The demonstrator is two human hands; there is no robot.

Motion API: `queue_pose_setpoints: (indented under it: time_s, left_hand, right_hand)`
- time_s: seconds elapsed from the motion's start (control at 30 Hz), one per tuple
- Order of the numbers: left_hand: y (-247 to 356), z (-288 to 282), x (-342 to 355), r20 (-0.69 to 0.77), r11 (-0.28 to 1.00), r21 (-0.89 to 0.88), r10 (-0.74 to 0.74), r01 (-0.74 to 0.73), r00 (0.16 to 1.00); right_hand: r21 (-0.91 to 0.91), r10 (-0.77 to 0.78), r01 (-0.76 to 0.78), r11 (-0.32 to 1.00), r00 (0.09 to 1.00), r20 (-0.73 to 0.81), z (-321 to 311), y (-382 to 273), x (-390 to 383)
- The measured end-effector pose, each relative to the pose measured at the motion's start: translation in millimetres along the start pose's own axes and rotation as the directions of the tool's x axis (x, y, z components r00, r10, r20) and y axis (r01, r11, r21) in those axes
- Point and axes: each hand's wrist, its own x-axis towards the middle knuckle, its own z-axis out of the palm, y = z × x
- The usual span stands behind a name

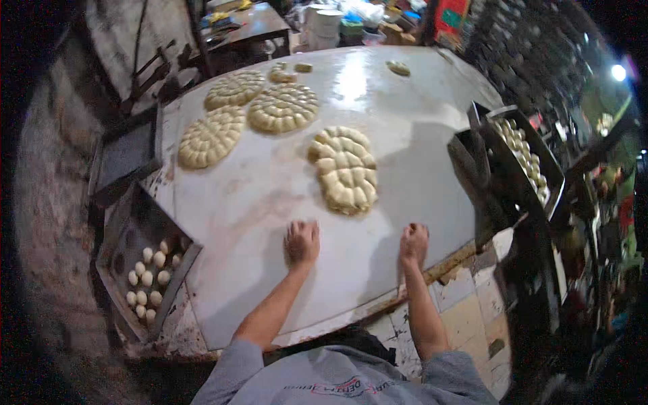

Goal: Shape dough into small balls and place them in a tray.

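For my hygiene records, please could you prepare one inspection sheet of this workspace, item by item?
Surface: pale table, smeared in places, front edge worn.
Job's things: one lobed dough slab beyond the hands; three similar slabs farther left.
Clutter: small pale pieces near the far edge; left box and right box both hold pale balls.
Hands: left hand and right hand bare and curled; whether they hold anything cannot be told.
Cables: nothing seen on the table.
Surroundings: stained wall at left, worn tiles at lower right, lit lamp at right.
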Motion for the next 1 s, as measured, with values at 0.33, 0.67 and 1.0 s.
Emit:
queue_pose_setpoints:
  time_s: [0.33,0.67,1.0]
  left_hand:
    - [61.0,104.4,128.0,0.603,-0.136,-0.73,-0.59,0.67,0.537]
    - [46.6,-29.5,-30.1,0.745,0.495,-0.326,-0.391,0.806,0.541]
    - [-60.1,-80.2,-109.0,0.389,0.591,-0.621,-0.339,0.516,0.857]
  right_hand:
    - [0.111,-0.072,0.068,0.991,0.997,0.032,5.0,-12.7,10.2]
    - [-0.02,-0.115,0.115,0.993,0.993,0.012,22.6,-25.1,5.9]
    - [0.334,-0.162,0.127,0.934,0.984,0.079,45.5,-133.7,-167.3]
